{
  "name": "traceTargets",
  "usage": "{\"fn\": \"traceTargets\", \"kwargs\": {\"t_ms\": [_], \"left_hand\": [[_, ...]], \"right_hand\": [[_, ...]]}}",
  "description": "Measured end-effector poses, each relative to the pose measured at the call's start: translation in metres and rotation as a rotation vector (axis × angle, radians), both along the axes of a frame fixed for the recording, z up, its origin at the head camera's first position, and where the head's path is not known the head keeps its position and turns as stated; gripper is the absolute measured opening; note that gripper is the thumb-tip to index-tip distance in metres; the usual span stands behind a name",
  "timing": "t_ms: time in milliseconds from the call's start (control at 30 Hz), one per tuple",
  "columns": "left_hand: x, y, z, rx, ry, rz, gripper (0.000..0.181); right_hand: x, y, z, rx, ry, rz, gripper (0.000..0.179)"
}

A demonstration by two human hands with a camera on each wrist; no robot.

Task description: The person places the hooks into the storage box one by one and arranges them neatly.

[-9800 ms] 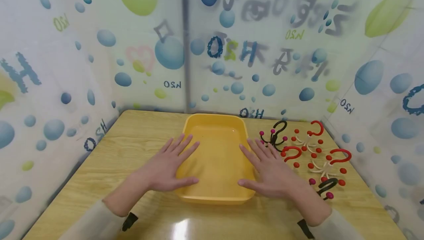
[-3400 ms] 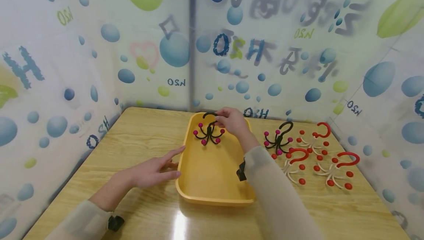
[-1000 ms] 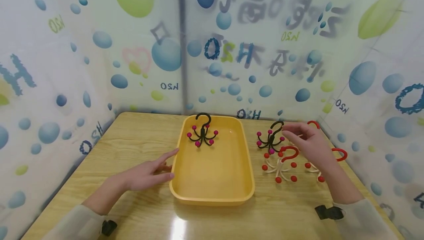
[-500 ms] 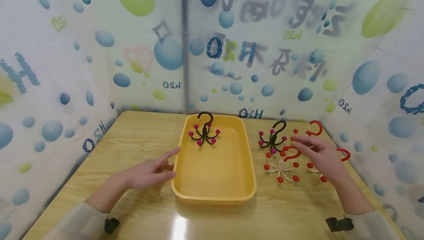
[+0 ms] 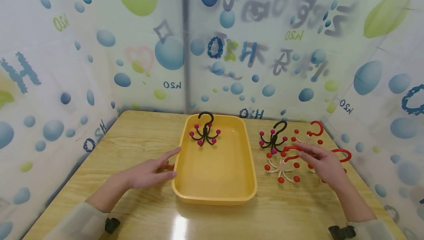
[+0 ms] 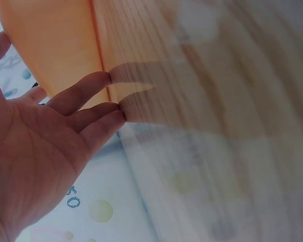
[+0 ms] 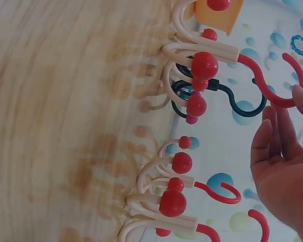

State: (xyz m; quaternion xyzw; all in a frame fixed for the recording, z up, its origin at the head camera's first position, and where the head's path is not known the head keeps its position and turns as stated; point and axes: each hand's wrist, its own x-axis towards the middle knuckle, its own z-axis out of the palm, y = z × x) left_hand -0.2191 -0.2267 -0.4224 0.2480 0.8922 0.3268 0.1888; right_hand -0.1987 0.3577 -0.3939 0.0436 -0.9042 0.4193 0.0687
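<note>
Left hand (image 5: 149, 173) lies along the near left side of the yellow tray (image 5: 215, 199), index fingertip and thumb at its rim. Its palm shows in the left wrist view, fingertips down at the wooden table (image 6: 192, 75). Inside the tray's far left corner stands a black multi-arm hook hanger (image 5: 205, 132) with magenta ball tips. To the right, my right hand (image 5: 326, 164) pinches the red hook of a cream hook hanger (image 5: 281, 166) with red balls. In the right wrist view thumb and fingers meet around the hook's end (image 7: 283, 103), and the arms stand on the table.
Another black hook hanger (image 5: 274, 138) stands just behind the pinched one. Two more cream ones with red hooks, a far one (image 5: 317, 129) and a nearer one (image 5: 342, 154), are partly hidden by my right hand. A patterned curtain wall (image 5: 265, 67) encloses the table.
Earlier my right hand placed the black hanger in the tray and let go. It then moved over the right-hand group and came down to the near cream hanger's red hook. Left hand stays at the tray.
</note>
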Motion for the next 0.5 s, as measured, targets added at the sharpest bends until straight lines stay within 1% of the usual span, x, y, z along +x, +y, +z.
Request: {"fn": "traceTargets", "kwargs": {"t_ms": [200, 367, 500], "left_hand": [[0.0003, 0.0005, -0.0003, 0.003, -0.008, 0.003, 0.083], [0.0001, 0.0003, -0.0001, 0.002, -0.010, 0.004, 0.082], [-0.0003, 0.0005, 0.0001, 0.002, -0.009, 0.004, 0.082]], "right_hand": [[-0.0011, 0.0013, -0.0066, -0.031, -0.023, -0.016, 0.049], [0.0000, 0.0009, -0.0079, -0.041, -0.027, -0.013, 0.049], [0.0012, -0.0005, -0.0083, -0.060, -0.002, 0.000, 0.046]]}}
